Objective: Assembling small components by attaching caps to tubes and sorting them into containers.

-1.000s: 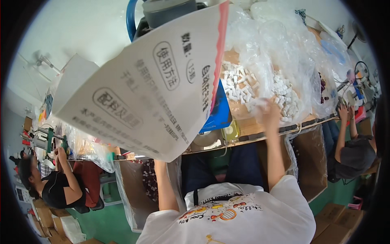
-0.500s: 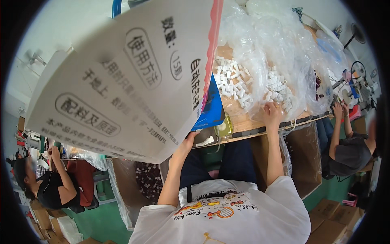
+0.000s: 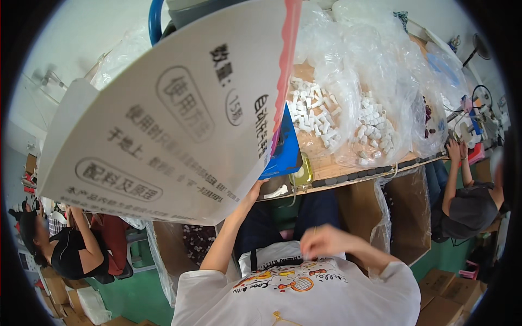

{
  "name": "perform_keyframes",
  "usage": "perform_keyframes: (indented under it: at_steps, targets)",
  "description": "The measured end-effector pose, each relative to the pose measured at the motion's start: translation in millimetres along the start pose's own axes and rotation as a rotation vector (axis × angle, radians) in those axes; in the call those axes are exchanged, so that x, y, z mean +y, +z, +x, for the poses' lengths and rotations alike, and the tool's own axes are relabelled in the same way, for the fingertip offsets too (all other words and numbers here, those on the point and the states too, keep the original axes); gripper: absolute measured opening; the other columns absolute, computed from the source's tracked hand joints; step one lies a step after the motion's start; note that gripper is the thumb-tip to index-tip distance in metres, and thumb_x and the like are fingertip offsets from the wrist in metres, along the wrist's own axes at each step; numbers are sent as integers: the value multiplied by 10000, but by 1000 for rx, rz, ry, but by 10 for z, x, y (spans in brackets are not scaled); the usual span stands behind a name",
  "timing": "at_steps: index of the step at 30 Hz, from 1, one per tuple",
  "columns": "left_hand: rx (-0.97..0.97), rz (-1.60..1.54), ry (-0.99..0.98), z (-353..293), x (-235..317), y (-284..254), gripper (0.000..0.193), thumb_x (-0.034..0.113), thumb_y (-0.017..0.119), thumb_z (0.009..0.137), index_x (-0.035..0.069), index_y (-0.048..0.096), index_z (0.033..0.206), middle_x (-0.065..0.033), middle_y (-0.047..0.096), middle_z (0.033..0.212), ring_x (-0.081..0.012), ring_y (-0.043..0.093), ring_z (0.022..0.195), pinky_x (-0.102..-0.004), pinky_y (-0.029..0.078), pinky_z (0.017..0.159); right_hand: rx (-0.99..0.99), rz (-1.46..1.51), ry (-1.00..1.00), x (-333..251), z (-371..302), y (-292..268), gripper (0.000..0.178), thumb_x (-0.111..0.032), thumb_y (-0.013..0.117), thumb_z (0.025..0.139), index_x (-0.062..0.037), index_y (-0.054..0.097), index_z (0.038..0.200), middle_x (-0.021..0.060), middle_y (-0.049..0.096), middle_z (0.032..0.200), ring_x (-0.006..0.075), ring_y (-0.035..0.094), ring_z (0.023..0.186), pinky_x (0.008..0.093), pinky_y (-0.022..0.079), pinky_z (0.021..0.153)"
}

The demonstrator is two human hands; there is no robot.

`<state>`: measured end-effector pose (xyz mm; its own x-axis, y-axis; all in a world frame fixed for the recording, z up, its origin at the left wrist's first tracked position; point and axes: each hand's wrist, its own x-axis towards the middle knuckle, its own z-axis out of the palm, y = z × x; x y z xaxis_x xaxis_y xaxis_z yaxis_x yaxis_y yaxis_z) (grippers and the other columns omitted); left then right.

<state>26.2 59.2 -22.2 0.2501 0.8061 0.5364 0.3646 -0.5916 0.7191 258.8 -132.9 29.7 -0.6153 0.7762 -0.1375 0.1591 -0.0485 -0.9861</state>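
My left hand [image 3: 254, 191] is at the table's edge, below the lower tip of a blue board or panel [image 3: 286, 149]; its fingers are hidden behind a large white printed card [image 3: 136, 130] with a pink scalloped edge. My right hand [image 3: 326, 243] is low in front of my shirt, bent at the wrist and smeared by motion, so its grip is unclear. Past the card lie white plastic tube-like pieces [image 3: 312, 111] in a heap on the table. A second heap of short white pieces [image 3: 374, 130] sits in clear plastic sheeting [image 3: 348, 60].
A yellow-green container [image 3: 304, 171] and a small white piece [image 3: 274, 192] lie by the wooden table's front edge [image 3: 359, 175]. Lined cardboard boxes [image 3: 410, 212] stand below, one with dark red pieces [image 3: 198, 244]. People work at left [image 3: 76, 247] and right [image 3: 467, 204].
My right hand has left the short white pieces on the table and come down and back toward my lap. The left hand stays at the table's edge; the card has shifted slightly downward.
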Motion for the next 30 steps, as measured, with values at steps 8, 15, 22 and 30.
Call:
perform_keyframes:
  at_steps: [8, 15, 22, 30]
  targets:
    - [-7, -42, -177, -67, 139, 15, 197, 79, 814, 762, 22, 751, 941, -146, 729, 892, -258, 689, 735, -339, 502, 666, -298, -52, 30, 71, -390, 171, 165, -23, 675, 853, -9, 677, 1018, 121, 682, 941, 257, 659, 840, 349, 514, 742]
    - [-3, 61, -255, -138, 24, 73, 204, 103, 806, 784, 6, 746, 953, -154, 725, 810, -204, 686, 681, -329, 494, 616, 886, -539, -236, 222, 410, -563, 115, 20, 745, 726, -23, 718, 830, 117, 681, 950, 259, 647, 888, 357, 522, 767]
    - [75, -22, -117, -140, 33, 97, 218, 185, 802, 817, -6, 718, 881, -118, 681, 716, -175, 604, 610, -312, 470, 583, 981, -744, -357, 183, 1187, -780, 123, 4, 707, 778, -33, 735, 891, 116, 692, 953, 265, 657, 892, 351, 513, 787]
    - [-41, -19, -245, -149, 77, 44, 236, 187, 753, 855, 37, 748, 1037, -118, 742, 970, -228, 687, 852, -330, 522, 800, 914, -772, -590, -70, 1580, -435, 171, 7, 650, 818, -18, 691, 982, 96, 687, 1002, 276, 656, 894, 341, 523, 785]
